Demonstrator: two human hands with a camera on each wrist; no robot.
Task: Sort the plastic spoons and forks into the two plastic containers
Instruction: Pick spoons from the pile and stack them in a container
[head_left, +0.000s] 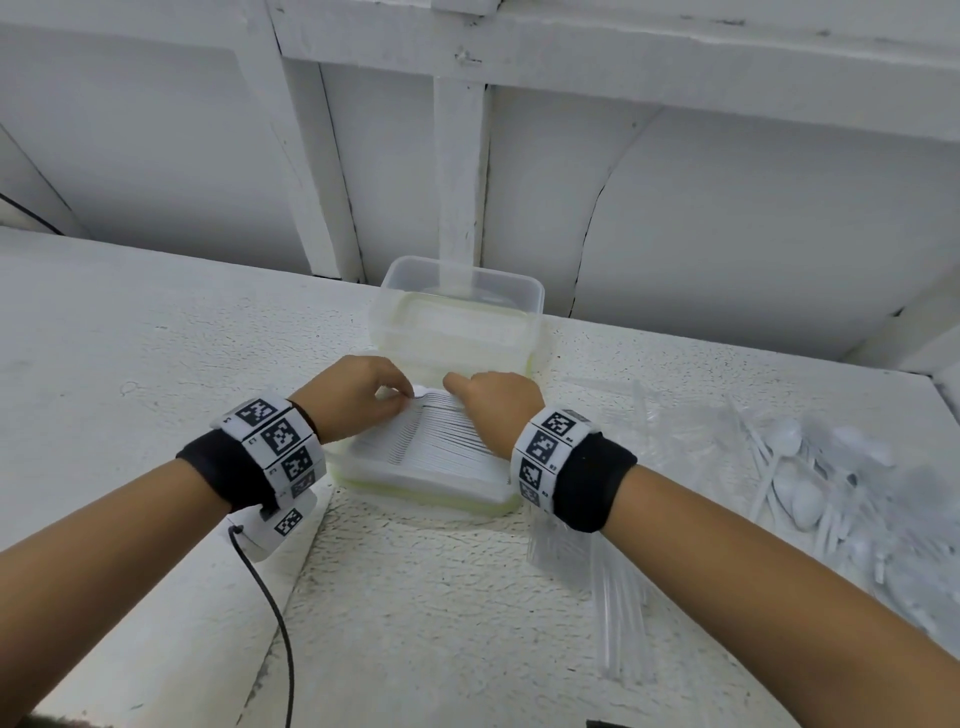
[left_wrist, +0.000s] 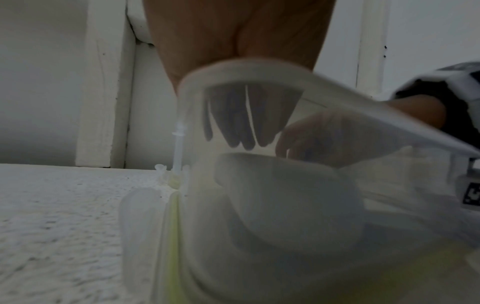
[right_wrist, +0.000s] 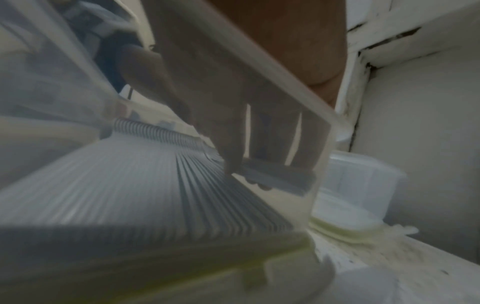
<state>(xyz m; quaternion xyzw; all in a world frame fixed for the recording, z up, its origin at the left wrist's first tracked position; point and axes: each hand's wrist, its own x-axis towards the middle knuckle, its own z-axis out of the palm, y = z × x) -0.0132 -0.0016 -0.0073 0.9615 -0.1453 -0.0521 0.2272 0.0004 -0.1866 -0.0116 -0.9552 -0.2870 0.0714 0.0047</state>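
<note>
Head view: left hand (head_left: 358, 397) and right hand (head_left: 493, 402), each grip curled on stacked cutlery (head_left: 436, 431) inside near container (head_left: 431, 486); second container (head_left: 457, 312) beyond the grips; loose spoons (head_left: 810, 483) on desk (head_left: 130, 332), right of the grips.
Left wrist: fingers (left_wrist: 233, 121) blurred behind container wall.
Right wrist: fingers (right_wrist: 228, 127) on cutlery row.

Head cam: high, looks forward-down over worktop (head_left: 156, 338). Both wrist cams: very close, low, blurred, looking along fingers (right_wrist: 233, 148) through near container (head_left: 431, 483) wall. All three share that container.
</note>
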